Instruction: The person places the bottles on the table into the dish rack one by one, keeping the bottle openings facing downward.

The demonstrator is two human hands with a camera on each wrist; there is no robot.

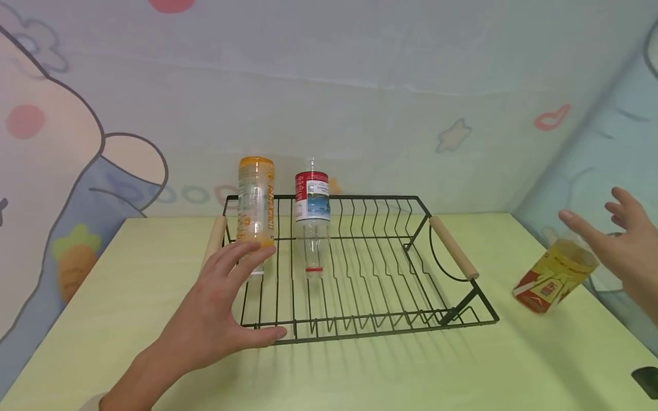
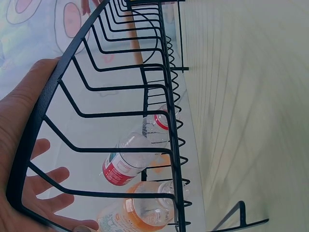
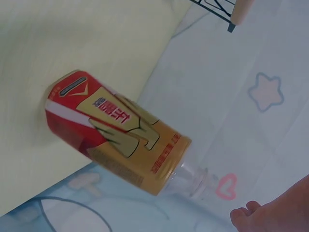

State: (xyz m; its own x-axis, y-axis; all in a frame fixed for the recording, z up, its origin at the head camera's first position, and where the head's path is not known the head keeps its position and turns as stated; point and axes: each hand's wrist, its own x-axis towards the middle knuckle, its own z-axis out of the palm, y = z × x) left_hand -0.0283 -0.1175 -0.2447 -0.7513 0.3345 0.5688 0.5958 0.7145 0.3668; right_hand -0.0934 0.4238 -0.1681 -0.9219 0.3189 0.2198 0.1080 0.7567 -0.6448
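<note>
A black wire dish rack [image 1: 370, 337] stands on the table. My left hand [image 1: 216, 308] is at its front left corner, thumb and fingers spread apart near the rim; in the left wrist view the fingers [image 2: 53, 181] show behind the wires. An upturned clear bottle with orange ends [image 1: 256, 200] leans in the rack beyond that hand. Beside it, another upturned clear bottle with a red and white label [image 1: 312, 197] leans the same way. At the right, a yellow and red labelled bottle [image 3: 116, 130] tilts over the table, neck toward my right hand [image 1: 629, 245], whose fingers are spread apart from it.
The rack has a wooden handle [image 1: 454, 248] on its right side and another [image 1: 215, 240] on its left. A cartoon-printed cloth wall [image 1: 370, 114] rises behind the pale green table [image 1: 411, 377]. A small dark object [image 1: 646, 381] lies at the right edge.
</note>
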